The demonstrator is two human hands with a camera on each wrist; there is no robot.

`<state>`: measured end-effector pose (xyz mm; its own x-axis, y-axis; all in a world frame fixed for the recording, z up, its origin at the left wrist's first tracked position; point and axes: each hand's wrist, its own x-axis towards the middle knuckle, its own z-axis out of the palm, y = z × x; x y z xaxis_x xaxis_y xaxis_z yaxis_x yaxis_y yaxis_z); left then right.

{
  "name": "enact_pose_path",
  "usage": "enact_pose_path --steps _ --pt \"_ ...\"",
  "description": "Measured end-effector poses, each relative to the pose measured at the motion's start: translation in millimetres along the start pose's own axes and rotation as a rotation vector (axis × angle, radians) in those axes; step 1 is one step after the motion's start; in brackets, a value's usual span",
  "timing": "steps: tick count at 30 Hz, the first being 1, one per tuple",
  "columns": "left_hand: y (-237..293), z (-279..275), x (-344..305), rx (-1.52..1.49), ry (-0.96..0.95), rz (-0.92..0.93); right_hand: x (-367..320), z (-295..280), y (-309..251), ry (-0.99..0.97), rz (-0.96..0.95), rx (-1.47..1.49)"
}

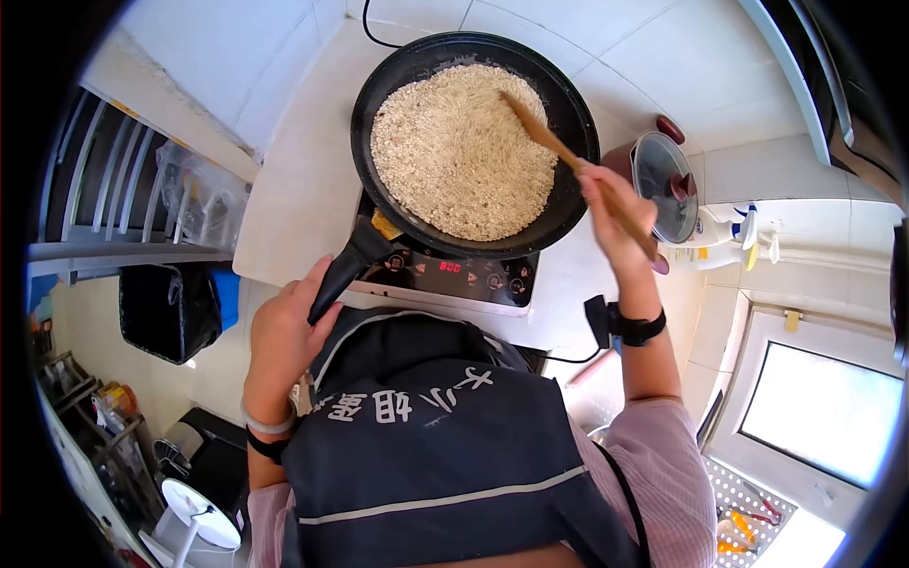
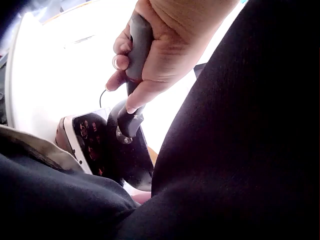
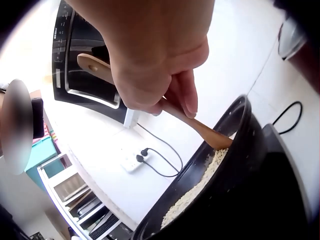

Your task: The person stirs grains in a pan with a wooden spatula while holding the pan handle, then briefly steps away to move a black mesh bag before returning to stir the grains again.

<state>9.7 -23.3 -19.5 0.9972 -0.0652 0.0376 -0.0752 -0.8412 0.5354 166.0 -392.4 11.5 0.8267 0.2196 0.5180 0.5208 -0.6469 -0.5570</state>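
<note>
A black pan [image 1: 367,180] sits on an induction cooker [image 1: 492,280] and holds a wide layer of pale grains [image 1: 454,161]. My left hand [image 1: 284,327] grips the pan's black handle [image 1: 348,267]; in the left wrist view the left hand [image 2: 167,50] has its fingers curled round that handle [image 2: 141,42]. Above the pan's right side, my right hand [image 1: 620,216] holds a wooden spatula [image 1: 547,140], its blade in the grains. The right wrist view has the right hand [image 3: 155,65] pinching the spatula [image 3: 202,131], blade against the grains [image 3: 192,192] near the pan wall.
Right of the pan stands a lidded pot [image 1: 666,185], with spray bottles [image 1: 734,232] beyond it. Tiled walls rise behind the counter [image 1: 294,180]. A rack [image 1: 114,180] and a black bin [image 1: 156,312] are at the left. A power strip [image 3: 131,159] with cables shows in the right wrist view.
</note>
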Motion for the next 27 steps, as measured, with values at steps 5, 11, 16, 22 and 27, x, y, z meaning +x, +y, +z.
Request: enact_pose_path --steps 5,11,16,22,27 --pt "2.3 -3.3 1.4 -0.010 -0.049 -0.045 6.3 6.8 -34.2 -0.154 -0.244 0.078" --pt "0.5 -2.2 0.7 0.006 -0.048 -0.043 66.0 -45.1 -6.2 -0.126 0.101 0.142" --pt "0.9 -3.3 2.1 0.005 0.011 0.029 121.1 -64.8 18.7 -0.237 0.158 0.043" --pt "-1.8 -2.4 2.6 0.020 0.022 0.040 146.7 -82.8 29.7 -0.408 0.553 0.063" --pt "-1.7 -2.8 2.9 0.017 0.018 0.029 100.7 -84.7 63.8 -0.319 0.786 0.195"
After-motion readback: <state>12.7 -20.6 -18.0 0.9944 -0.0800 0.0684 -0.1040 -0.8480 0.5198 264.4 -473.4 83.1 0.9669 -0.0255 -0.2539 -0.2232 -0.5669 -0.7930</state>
